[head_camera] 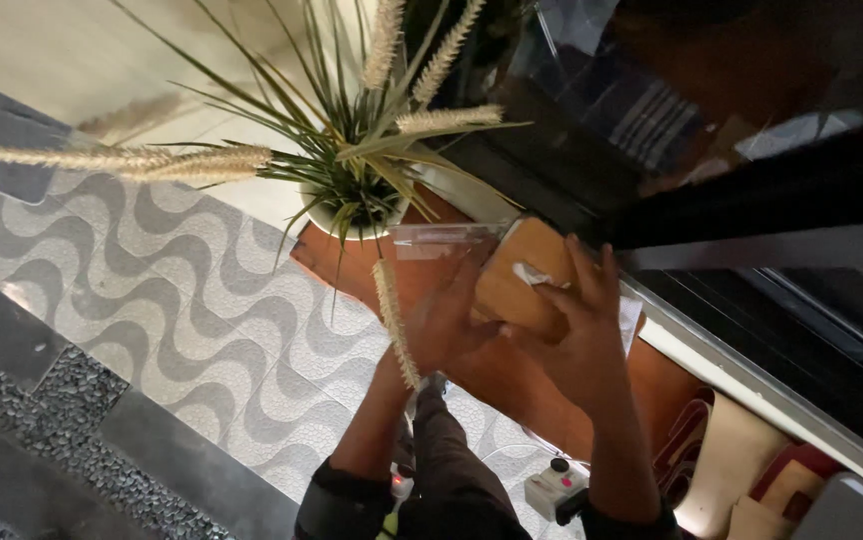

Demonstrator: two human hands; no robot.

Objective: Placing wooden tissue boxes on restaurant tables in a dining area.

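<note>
My single head-worn camera looks steeply down and close over my raised hands, across a potted plant (352, 190) to the wave-patterned floor (192, 300) below.
</note>
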